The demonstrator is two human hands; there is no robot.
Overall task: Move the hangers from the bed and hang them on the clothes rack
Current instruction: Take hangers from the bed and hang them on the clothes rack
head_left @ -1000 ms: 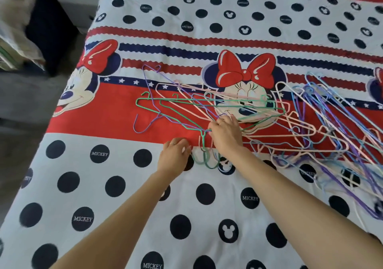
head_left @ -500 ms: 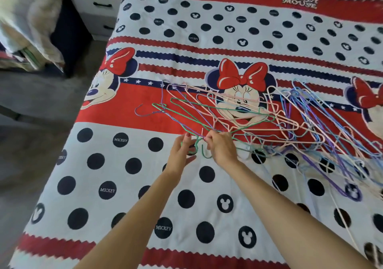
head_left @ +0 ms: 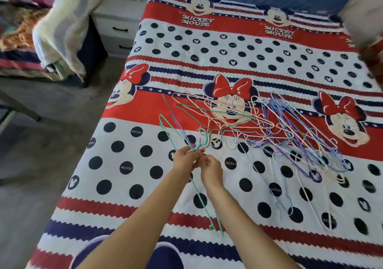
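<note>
A tangle of thin wire hangers point(head_left: 275, 127), pink, green, blue and purple, lies on the bed point(head_left: 128, 160) over the red band of the cartoon-mouse cover. My left hand point(head_left: 185, 158) is closed on the hooks of a green hanger point(head_left: 165, 127) and a purple hanger point(head_left: 176, 121), lifted off the cover and tilted, with green wire running down between my forearms. My right hand point(head_left: 210, 170) sits just right of the left, fingers curled by the same hooks. No clothes rack is in view.
A white bedside cabinet point(head_left: 118, 26) with dark handles stands left of the bed's head. A towel point(head_left: 64, 23) drapes over furniture at the left. Grey floor point(head_left: 41, 144) runs along the bed's left side. A pillow corner point(head_left: 364, 13) shows top right.
Both hands have drawn back toward me from the pile. The green and purple hangers have come away from the tangle and are now lifted in my left hand. The view takes in more of the bed.
</note>
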